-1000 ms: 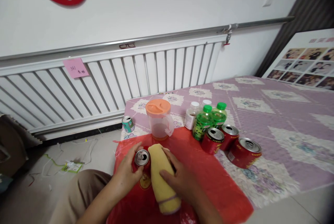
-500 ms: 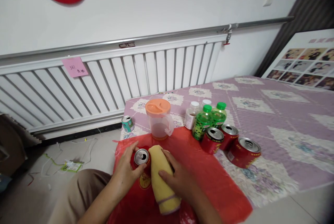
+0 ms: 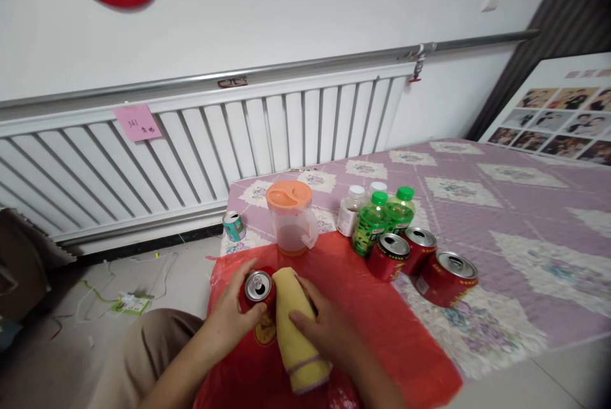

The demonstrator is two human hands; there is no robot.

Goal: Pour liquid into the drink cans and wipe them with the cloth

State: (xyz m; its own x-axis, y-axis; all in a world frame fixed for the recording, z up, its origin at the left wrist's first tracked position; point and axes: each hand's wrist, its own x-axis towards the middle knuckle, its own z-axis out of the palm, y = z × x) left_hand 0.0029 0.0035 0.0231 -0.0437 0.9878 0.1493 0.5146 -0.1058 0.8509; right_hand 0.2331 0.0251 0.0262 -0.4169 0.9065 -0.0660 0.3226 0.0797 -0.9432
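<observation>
At near left, the left hand curls its fingers round an opened red can on the red sheet. Just right of it, the right hand grips a yellow cloth; work here seems unfinished. Farther right, three red cans stand unheld, whether done unclear.

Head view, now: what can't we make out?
All in the head view:
Held red can: part of its side, behind left grip.
Right grip: some fingers, behind yellow cloth.
Cloth's inside: covered by its outer layer.
Rear white-capped bottle: most of its body, behind nearest green-capped bottle.
Pink note: smaller writing, blurred.
</observation>
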